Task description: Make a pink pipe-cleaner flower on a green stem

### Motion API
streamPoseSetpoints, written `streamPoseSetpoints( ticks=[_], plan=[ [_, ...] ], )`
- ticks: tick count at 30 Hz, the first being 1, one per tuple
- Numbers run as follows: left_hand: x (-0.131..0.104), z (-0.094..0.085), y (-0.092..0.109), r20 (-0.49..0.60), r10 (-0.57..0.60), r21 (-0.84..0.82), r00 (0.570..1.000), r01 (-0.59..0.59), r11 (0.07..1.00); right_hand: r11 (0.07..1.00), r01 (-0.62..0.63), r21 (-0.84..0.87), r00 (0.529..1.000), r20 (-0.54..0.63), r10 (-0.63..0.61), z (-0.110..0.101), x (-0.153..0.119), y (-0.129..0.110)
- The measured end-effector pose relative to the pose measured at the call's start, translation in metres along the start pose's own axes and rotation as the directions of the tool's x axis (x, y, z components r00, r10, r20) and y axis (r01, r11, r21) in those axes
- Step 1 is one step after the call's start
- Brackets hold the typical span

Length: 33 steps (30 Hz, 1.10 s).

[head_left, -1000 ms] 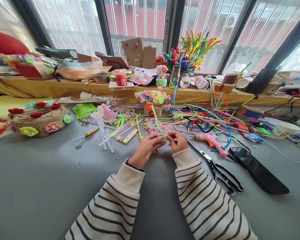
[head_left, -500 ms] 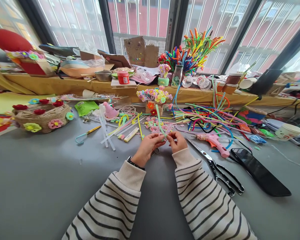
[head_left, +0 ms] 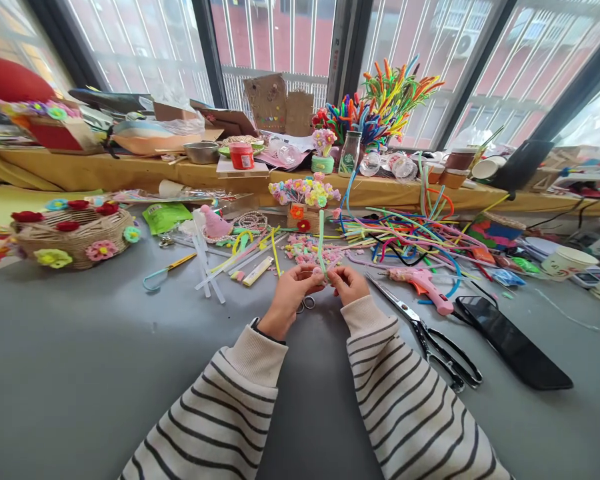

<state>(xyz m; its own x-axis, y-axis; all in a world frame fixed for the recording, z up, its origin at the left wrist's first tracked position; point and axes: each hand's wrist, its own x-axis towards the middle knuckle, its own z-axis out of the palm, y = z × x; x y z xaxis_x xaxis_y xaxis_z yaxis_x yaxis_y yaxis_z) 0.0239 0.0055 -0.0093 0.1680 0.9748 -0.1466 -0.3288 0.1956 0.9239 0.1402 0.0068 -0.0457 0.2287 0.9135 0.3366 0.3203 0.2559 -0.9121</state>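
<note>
Over the middle of the tabletop (head_left: 80,373), a green pipe cleaner (head_left: 321,237) stands nearly upright. The left hand (head_left: 289,293) has its fingers clamped on the lower end; the right hand (head_left: 352,285) brings its fingers to that end from the other side, but whether they grip it too I cannot tell. Ring handles (head_left: 304,305) show just below the left hand. Pastel cuttings (head_left: 305,250) lie beyond. To the right are black-handled scissors (head_left: 414,316), a glue gun (head_left: 430,291) and a phone (head_left: 515,343); well left, a basket (head_left: 75,241).
</note>
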Motion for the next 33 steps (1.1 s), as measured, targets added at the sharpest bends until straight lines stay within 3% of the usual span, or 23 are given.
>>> streamPoseSetpoints(
  ticks=[5, 7, 12, 18, 20, 25, 30, 33],
  plan=[
    [0.001, -0.003, -0.001, 0.046, -0.053, -0.033, 0.998, 0.055, 0.998, 0.968, 0.138, -0.210, 0.986, -0.067, -0.155, -0.001, -0.001, -0.006],
    [0.002, -0.004, -0.002, 0.079, -0.062, -0.058, 0.995, 0.067, 0.996, 0.973, 0.137, -0.187, 0.986, -0.070, -0.152, -0.003, -0.001, -0.009],
    [0.003, -0.004, 0.001, 0.078, -0.082, -0.114, 0.994, 0.091, 0.989, 0.996, -0.051, 0.075, 0.998, -0.044, 0.054, -0.010, -0.003, -0.013],
    [0.002, -0.002, 0.003, -0.011, -0.069, -0.033, 0.998, 0.068, 0.997, 0.987, -0.102, 0.121, 0.994, -0.023, 0.105, -0.008, -0.003, -0.009],
    [0.002, 0.000, 0.003, -0.013, -0.025, 0.005, 1.000, 0.025, 1.000, 0.953, -0.192, 0.233, 0.981, 0.017, 0.194, -0.006, -0.002, -0.008],
    [0.001, 0.001, 0.004, 0.010, 0.078, 0.072, 0.997, -0.079, 0.994, 0.765, -0.431, 0.479, 0.901, 0.175, 0.398, -0.003, -0.002, -0.007],
    [0.000, 0.001, 0.003, 0.012, 0.024, 0.078, 1.000, -0.025, 0.997, 0.689, -0.514, 0.511, 0.856, 0.257, 0.449, -0.005, 0.000, -0.006],
    [-0.001, 0.001, 0.003, 0.026, -0.043, 0.026, 0.999, 0.042, 0.999, 0.705, -0.492, 0.510, 0.870, 0.270, 0.412, -0.005, 0.000, -0.006]
  ],
)
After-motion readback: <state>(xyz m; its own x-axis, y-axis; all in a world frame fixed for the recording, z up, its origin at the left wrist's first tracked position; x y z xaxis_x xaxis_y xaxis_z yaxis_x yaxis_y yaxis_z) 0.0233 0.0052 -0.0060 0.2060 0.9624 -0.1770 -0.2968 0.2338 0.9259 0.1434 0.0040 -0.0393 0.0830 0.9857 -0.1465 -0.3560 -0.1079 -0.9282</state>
